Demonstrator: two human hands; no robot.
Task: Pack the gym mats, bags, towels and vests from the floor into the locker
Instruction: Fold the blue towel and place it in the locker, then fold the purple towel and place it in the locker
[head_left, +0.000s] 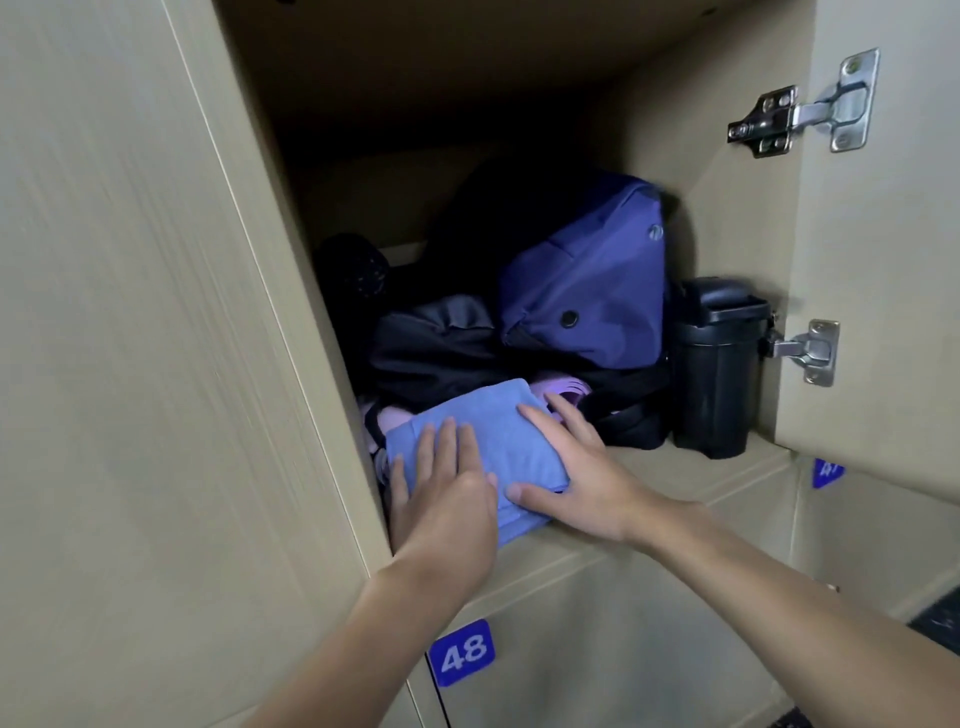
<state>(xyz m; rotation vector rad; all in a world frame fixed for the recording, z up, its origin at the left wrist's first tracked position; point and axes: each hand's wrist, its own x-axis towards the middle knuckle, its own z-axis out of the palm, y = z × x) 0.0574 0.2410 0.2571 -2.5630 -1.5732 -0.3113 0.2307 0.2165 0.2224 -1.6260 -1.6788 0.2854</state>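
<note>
A folded light blue towel (493, 441) lies at the front left of the open locker (675, 467), partly over its front edge. My left hand (447, 493) presses flat on the towel's near left part with straight fingers. My right hand (571, 467) lies flat on its right side, thumb along the near edge. Behind the towel sit a rolled purple mat (722, 389), a black bag (436, 343) and a navy blue bag (592, 280) leaning upright. Something dark and rounded (353, 270) sits far left at the back, unclear.
A black lidded bottle (717, 369) stands upright at the locker's right front corner. The locker door (883, 234) hangs open on the right with two metal hinges (805, 114). A locker below carries a blue plate numbered 48 (461, 652). The left locker panel (156, 338) is close.
</note>
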